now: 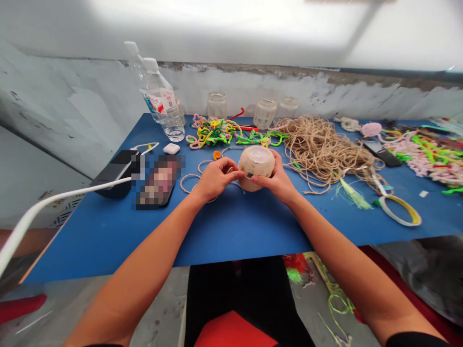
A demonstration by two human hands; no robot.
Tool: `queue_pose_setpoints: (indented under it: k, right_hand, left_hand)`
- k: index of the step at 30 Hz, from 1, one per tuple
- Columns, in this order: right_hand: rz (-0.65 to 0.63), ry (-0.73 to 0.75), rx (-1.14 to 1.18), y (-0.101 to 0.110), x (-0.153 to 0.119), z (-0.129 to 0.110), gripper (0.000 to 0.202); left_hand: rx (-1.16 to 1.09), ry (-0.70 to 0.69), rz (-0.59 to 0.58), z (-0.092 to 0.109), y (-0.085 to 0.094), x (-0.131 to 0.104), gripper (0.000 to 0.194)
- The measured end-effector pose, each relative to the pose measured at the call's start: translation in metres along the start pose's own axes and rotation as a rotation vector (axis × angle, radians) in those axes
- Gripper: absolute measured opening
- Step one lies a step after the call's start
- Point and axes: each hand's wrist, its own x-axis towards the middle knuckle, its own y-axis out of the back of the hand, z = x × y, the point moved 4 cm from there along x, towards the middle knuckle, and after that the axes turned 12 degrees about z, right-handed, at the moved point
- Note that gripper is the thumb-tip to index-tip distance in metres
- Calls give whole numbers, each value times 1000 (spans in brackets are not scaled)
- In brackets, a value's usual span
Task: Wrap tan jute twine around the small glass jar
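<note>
A glass jar [257,161] covered in beige material lies tipped on the blue table [238,236], its clear round base facing up and toward me. My right hand [277,178] grips the jar's right side, thumb across the front. At the jar's left side, my left hand [219,178] pinches thin twine between thumb and forefinger, close to the jar's surface. Loops of the twine [188,182] lie on the table left of and behind my left hand. Right of the jar sits a big tangled heap of brown twine [321,149].
Behind are colourful pipe cleaners [217,132], glass jars [265,113] and bottles [164,103]. At left lie a phone [157,183], a white case [171,148] and a black device [115,173] near a white cable [72,193]. A tape roll [400,210] lies right.
</note>
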Motion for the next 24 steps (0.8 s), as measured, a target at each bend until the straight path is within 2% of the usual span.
queue_pose_setpoints:
  k: [7,14,24]
  right_hand:
    - [-13,35,-1,2,1,5,98]
    - [-29,55,-17,2,2,6,102]
    - [-28,72,-36,1,2,4,103]
  left_hand:
    - [-12,21,-2,3,5,1,47]
    - [-41,29,-58,-1,5,3,41]
    - [-76,116,-88,-3,5,2,45]
